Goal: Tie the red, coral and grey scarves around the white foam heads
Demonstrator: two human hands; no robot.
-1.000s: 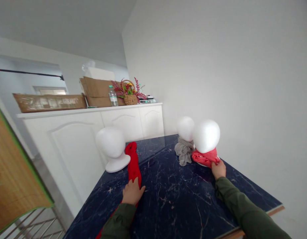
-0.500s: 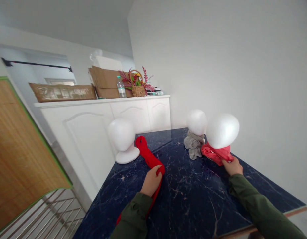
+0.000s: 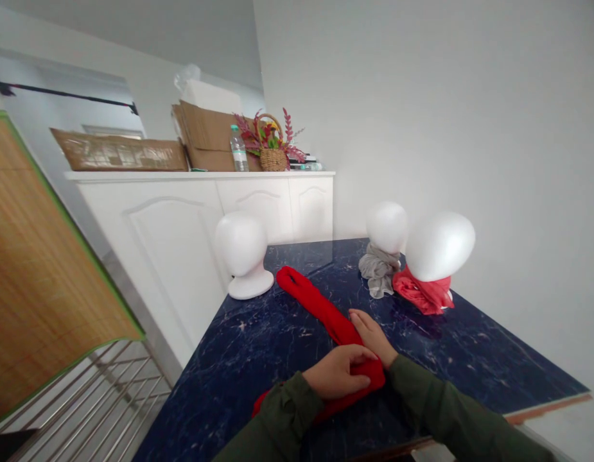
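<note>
A long red scarf (image 3: 316, 308) lies stretched across the dark blue marble table (image 3: 460, 353). My left hand (image 3: 338, 373) is closed over its near part, fingers wrapped on the cloth. Beside it my right hand (image 3: 374, 335) rests on the same scarf with fingers stretched out flat. Three white foam heads stand farther back: a bare one (image 3: 243, 255) at the left, one (image 3: 386, 226) wrapped in a grey scarf (image 3: 378, 274), and a tilted one (image 3: 440, 246) with a pink-red scarf (image 3: 424, 294) round its neck.
A white cabinet (image 3: 181, 218) runs behind the table, bearing cardboard boxes (image 3: 207, 138), a water bottle (image 3: 237, 149) and a flower basket (image 3: 271, 146). A bamboo panel (image 3: 41, 256) and a metal railing (image 3: 94, 410) stand at the left. The table's right edge (image 3: 547, 407) is near.
My right hand let go of the pink-red scarf at the tilted head and came over to the red scarf. My left hand pulled the red scarf toward the table's middle.
</note>
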